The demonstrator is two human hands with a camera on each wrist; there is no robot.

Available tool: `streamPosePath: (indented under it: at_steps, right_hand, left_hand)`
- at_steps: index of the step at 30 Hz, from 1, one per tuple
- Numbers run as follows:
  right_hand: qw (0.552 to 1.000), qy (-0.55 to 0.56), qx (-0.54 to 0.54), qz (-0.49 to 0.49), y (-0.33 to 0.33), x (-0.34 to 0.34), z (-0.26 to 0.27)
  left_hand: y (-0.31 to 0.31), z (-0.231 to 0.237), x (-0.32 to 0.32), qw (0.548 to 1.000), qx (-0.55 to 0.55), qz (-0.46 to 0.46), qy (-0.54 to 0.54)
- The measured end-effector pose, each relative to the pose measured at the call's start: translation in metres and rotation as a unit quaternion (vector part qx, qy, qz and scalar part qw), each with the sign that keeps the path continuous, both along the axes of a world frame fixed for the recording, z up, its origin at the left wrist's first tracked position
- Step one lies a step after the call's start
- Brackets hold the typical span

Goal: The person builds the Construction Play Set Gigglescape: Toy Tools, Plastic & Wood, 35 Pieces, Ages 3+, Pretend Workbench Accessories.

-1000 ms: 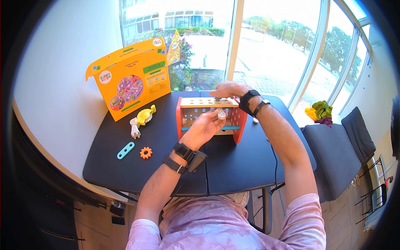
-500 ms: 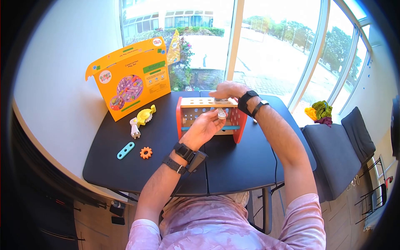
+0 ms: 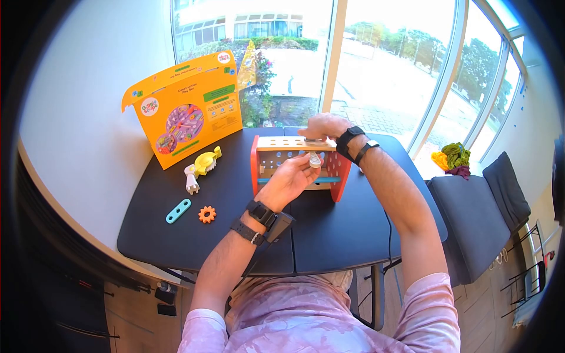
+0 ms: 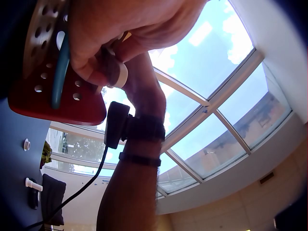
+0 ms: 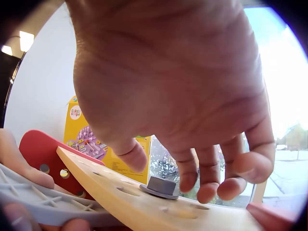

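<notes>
My left hand (image 3: 292,176) pinches a light grey plastic piece (image 3: 314,160) with crossed ribs on its face, in front of a toy workbench's top board. In the right wrist view the ribbed piece runs along the edge of that pale wooden board (image 5: 115,197). A darker grey flanged peg (image 5: 161,186) sits on the board over its holes. My right hand (image 3: 328,126) hovers over the board, thumb on one side of the peg and loosely bent fingers on the other, with gaps between. Red perforated end panels (image 3: 339,180) and a blue rod (image 3: 333,180) belong to the workbench.
A yellow toy box (image 3: 187,112) stands at the back left. Nearby lie a yellow and white toy (image 3: 203,167), a teal holed strip (image 3: 178,211) and an orange gear (image 3: 206,214). A white bolt (image 4: 33,184) and a small white piece (image 4: 27,144) lie right of the workbench.
The head view has shifted very slightly. The right hand's fingers have moved a little above the board; the left hand keeps the ribbed piece in the same place.
</notes>
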State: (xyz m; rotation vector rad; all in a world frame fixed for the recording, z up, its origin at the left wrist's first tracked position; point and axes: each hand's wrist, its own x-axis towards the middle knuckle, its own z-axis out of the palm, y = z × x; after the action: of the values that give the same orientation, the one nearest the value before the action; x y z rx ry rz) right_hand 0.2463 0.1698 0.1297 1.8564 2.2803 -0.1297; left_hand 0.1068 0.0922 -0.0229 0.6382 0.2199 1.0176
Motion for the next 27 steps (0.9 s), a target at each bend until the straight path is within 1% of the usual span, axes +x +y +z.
streamPosePath:
  at_steps: [2, 5, 8, 11, 12, 14, 24, 27]
  right_hand:
    - [0.999, 0.041, 0.009, 0.007, 0.001, 0.001, -0.002]
    - [1.0, -0.002, 0.002, 0.017, 0.009, 0.001, -0.006]
    - [1.0, 0.003, -0.026, -0.007, 0.002, 0.001, 0.003]
    - [0.999, 0.024, -0.003, 0.043, 0.017, 0.007, -0.01]
    - [0.999, 0.013, -0.011, 0.033, 0.023, 0.009, -0.013]
    - [1.0, -0.009, -0.026, 0.013, 0.012, 0.003, -0.005]
    - [0.999, -0.019, -0.041, 0.022, 0.021, 0.008, -0.007]
    - [0.999, -0.02, -0.036, 0.023, 0.031, 0.009, -0.016]
  left_hand:
    - [0.0, -0.001, 0.0, 1.0, 0.003, 0.0, 0.002]
    - [0.002, -0.002, 0.0, 1.0, 0.001, -0.004, 0.0]
    - [0.002, -0.001, 0.0, 1.0, -0.001, -0.002, 0.002]
    - [0.001, -0.001, 0.0, 1.0, 0.0, 0.001, 0.006]
    - [0.001, 0.0, 0.0, 1.0, -0.002, 0.002, 0.005]
    - [0.002, -0.001, 0.001, 1.0, -0.003, -0.001, 0.001]
    - [0.002, -0.001, 0.0, 1.0, -0.014, -0.005, -0.006]
    - [0.001, 0.0, 0.0, 1.0, -0.024, -0.002, -0.009]
